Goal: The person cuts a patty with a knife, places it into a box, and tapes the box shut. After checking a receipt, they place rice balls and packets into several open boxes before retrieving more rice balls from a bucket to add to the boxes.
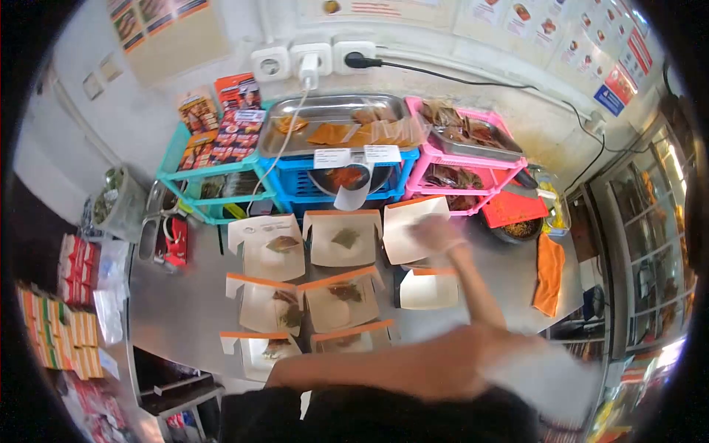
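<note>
Paper box (399,221) with an orange rim, top right of the group of open boxes on the steel table (177,310). Right hand (436,232), white-gloved, arm stretched forward, is over the box's right edge. Motion blur, so I cannot tell its grip. Left hand (550,380), also gloved, is blurred low right with the forearm lying across the bottom of view; grasp unclear too. White tags (332,157) on the blue rack (295,184) and the wall posters (591,52) are too small to read. Bare tabletop lies left of the boxes. Orange cloth (548,273) is at the right edge.
</note>
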Motion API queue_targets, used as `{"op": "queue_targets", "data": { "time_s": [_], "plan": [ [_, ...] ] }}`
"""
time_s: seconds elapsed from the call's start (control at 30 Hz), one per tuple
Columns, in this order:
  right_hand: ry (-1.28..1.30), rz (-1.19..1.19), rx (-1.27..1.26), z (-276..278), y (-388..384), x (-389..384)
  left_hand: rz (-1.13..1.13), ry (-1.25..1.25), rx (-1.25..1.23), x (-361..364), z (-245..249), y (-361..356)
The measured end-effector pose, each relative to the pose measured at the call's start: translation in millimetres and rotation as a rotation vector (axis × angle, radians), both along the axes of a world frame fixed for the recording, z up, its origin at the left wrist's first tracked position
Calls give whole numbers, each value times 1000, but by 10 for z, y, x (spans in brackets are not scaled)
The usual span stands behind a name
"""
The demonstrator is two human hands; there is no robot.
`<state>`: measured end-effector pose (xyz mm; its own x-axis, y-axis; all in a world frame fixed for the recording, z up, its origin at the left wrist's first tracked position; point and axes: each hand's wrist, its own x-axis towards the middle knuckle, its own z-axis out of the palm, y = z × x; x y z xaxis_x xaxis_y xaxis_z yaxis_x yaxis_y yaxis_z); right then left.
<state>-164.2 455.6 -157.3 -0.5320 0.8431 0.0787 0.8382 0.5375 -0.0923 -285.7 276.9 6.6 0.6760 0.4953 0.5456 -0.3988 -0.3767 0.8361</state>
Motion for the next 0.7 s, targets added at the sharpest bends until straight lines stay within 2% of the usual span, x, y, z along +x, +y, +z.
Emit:
{"op": "queue_targets", "data": {
  "time_s": [0.03,0.07,0.1,0.13,0.17,0.2,0.23,0.27,0.33,0.37,0.4,0.43,0.47,0.6,0.63,0.7],
  "plan": [
    [-301,0,23,-720,565,671,52,-86,-83,-148,-302,226],
    [-248,-114,-11,-946,807,1108,223,133,-316,-397,-406,310],
    [-96,-422,-29,-916,788,1339,11,-154,-1036,-528,-621,448],
    [-298,-279,0,-1371,1138,1643,189,-298,-1050,-665,-638,451],
    [-33,-169,351,-1862,1402,1972,228,-411,-1159,-816,-722,489],
    [-219,-155,353,-1770,1475,1909,283,-535,-1262,-935,-820,533],
    [-400,-120,356,-1712,1542,1791,328,-545,-1280,-1008,-909,577],
    [-377,-67,329,-1930,1646,1752,336,-589,-1296,-1108,-989,601],
    [-608,-116,404,-2560,2083,2050,430,-658,-1319,-1246,-1059,583],
    [-720,-154,447,-2854,2178,1949,418,-687,-1333,-1244,-1037,602],
    [-442,-252,381,-2123,1919,1475,392,-718,-1343,-1238,-1018,640],
    [-102,-649,9,-1840,1862,1199,393,-716,-1329,-1252,-1006,665],
    [-94,-628,-11,-1990,1909,1176,424,-716,-1335,-1249,-1008,690],
    [186,-377,568,-2591,2200,1593,379,-722,-1281,-1248,-1027,743],
    [189,-372,564,-2551,2163,1508,361,-715,-1280,-1241,-1029,744],
    [670,-389,257,-2276,2025,1373,340,-712,-1282,-1214,-1034,749]
  ]
}}
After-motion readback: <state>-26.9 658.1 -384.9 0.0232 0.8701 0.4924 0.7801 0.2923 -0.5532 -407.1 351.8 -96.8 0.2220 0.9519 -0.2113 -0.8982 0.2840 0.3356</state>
